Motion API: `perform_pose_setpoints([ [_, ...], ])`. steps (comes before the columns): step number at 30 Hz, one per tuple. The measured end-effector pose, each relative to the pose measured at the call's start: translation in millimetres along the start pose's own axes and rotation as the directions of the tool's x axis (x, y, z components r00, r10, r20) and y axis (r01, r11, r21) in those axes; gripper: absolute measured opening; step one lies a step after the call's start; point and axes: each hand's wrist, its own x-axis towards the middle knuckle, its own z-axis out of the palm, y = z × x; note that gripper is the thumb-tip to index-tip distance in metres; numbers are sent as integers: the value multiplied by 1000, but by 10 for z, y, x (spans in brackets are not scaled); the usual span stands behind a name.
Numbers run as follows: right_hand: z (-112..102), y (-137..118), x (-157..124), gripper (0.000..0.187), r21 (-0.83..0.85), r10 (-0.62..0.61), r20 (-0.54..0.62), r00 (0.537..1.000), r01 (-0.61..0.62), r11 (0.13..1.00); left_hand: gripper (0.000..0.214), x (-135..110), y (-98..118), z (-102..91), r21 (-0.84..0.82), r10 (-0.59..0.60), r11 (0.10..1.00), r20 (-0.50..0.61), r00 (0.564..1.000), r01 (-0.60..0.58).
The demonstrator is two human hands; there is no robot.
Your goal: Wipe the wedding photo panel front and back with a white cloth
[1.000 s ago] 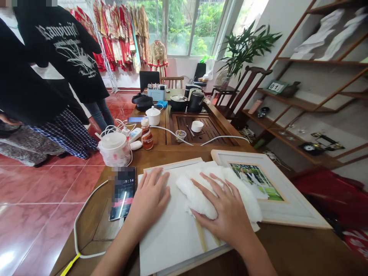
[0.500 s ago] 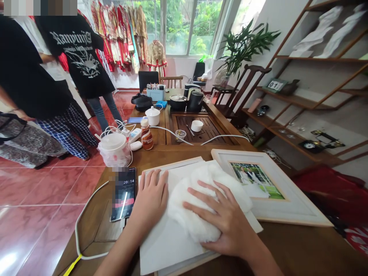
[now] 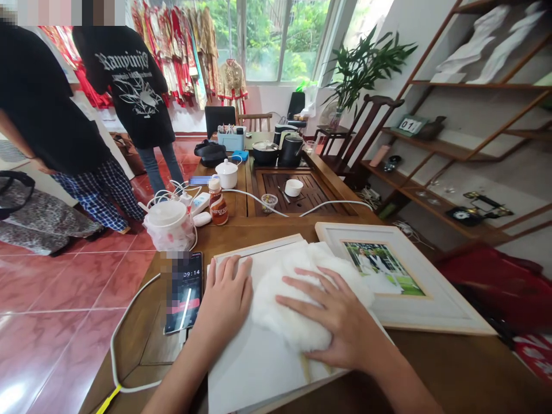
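Note:
My right hand (image 3: 334, 316) lies over a white fluffy cloth (image 3: 280, 293), fingers spread across its top and thumb at its lower edge. Two pale yellowish strips stick out below the cloth. Under it is a flat white panel (image 3: 241, 368) with a light wooden frame edge showing at the back. With its fingers stretched out, my left hand (image 3: 228, 290) rests flat on the panel's left side. Just left of that hand lies a phone (image 3: 185, 293) with a cable plugged in. A framed photo (image 3: 382, 270) of two people lies to the right, partly covered by the cloth.
A bagged white tub (image 3: 169, 224), a brown-labelled bottle (image 3: 218, 204) and a white lidded pot (image 3: 226, 173) stand beyond the phone. A white cable crosses the tea tray (image 3: 310, 201). Two people in black shirts (image 3: 125, 86) stand at left. Shelves (image 3: 448, 149) line the right.
My right hand and the fluffy cloth have shifted slightly, and pale strips now show below the cloth. My left hand stays in place. The people at left have moved a little.

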Motion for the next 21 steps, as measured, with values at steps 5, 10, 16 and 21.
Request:
perform_pose_setpoints([
  [5, 8, 103, 23, 70, -2, 136, -74, 988, -136, 991, 37, -9, 5, 25, 12, -13, 1000, -5, 1000, 13],
  [10, -63, -114, 63, 71, 63, -90, -8, 996, 90, 994, 35, -17, -8, -1, 1, -10, 1000, 3, 1000, 10],
  [16, -88, -98, 30, 71, 72, -131, 36, 991, 128, 989, 35, -22, -7, -13, 4, -3, 1000, -9, 1000, 3],
  [21, -73, 193, -24, 63, 4, 112, -33, 993, -112, 994, 36, -37, -6, 12, 25, -14, 1000, -12, 1000, 14],
])
